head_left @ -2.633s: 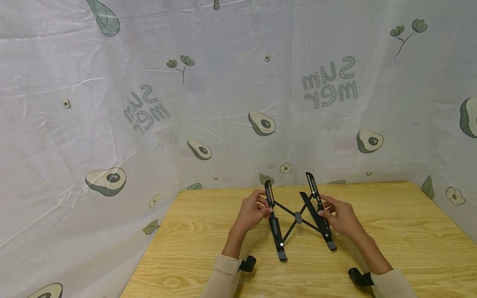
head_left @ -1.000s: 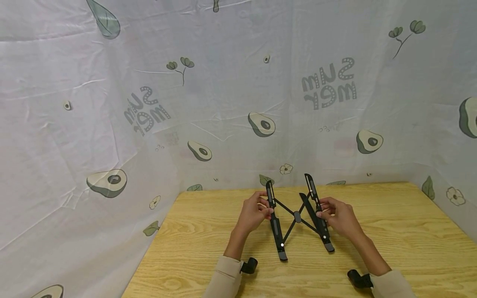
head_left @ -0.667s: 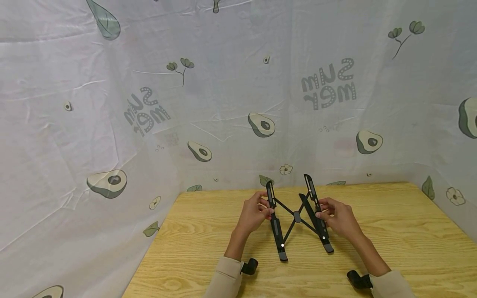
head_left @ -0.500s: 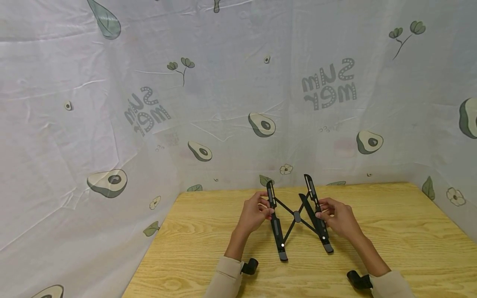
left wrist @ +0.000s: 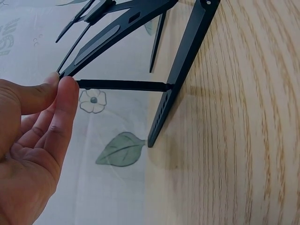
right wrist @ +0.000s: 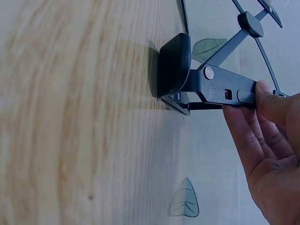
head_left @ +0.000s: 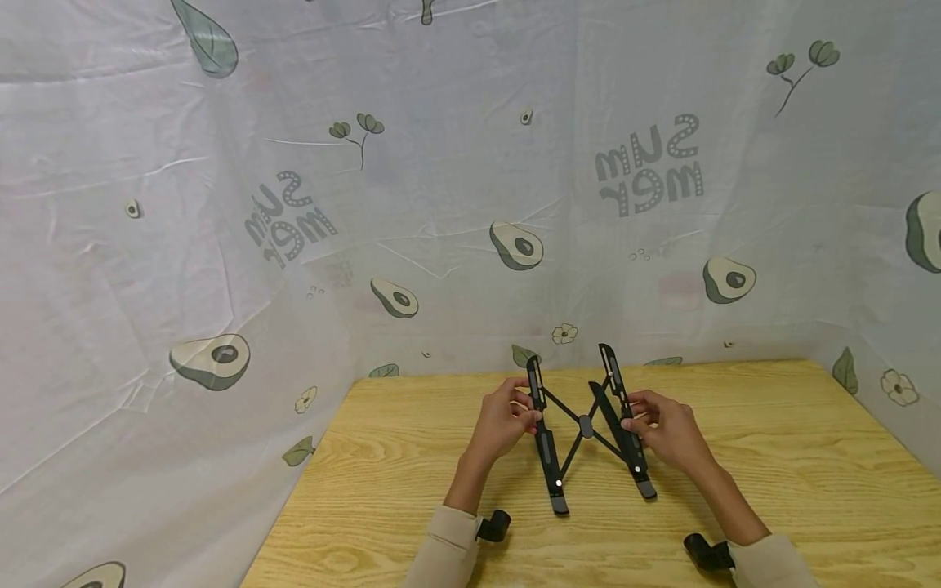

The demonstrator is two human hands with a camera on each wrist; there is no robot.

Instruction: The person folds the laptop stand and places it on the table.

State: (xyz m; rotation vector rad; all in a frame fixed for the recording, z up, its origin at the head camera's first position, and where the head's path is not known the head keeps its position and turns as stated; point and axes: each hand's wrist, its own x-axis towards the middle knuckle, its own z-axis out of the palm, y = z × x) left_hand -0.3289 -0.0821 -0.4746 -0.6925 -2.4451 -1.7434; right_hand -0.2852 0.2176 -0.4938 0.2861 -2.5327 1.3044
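A black folding laptop stand (head_left: 586, 426) stands unfolded on the wooden table, its two side rails joined by crossed bars with an oval hub. My left hand (head_left: 501, 420) pinches the left rail between thumb and fingers. On the other side, my right hand (head_left: 667, 427) pinches the right rail in the same way. In the left wrist view a thin strut (left wrist: 122, 85) links the raised rail to the base leg (left wrist: 180, 70) on the table. The right wrist view has the front lip (right wrist: 174, 64) of the stand close to the tabletop, with thumb and fingers on the rail (right wrist: 229, 89).
The wood-grain table (head_left: 397, 474) reaches back to a pale curtain (head_left: 441, 188) printed with avocados and leaves, which also hangs along the left and right sides. A black wrist camera (head_left: 494, 526) sits at the left sleeve, another wrist camera (head_left: 707, 552) at the right.
The right rail has shifted slightly left, toward the left rail, with my right hand still on it. The left rail has moved slightly to the right. Both hands keep their pinch.
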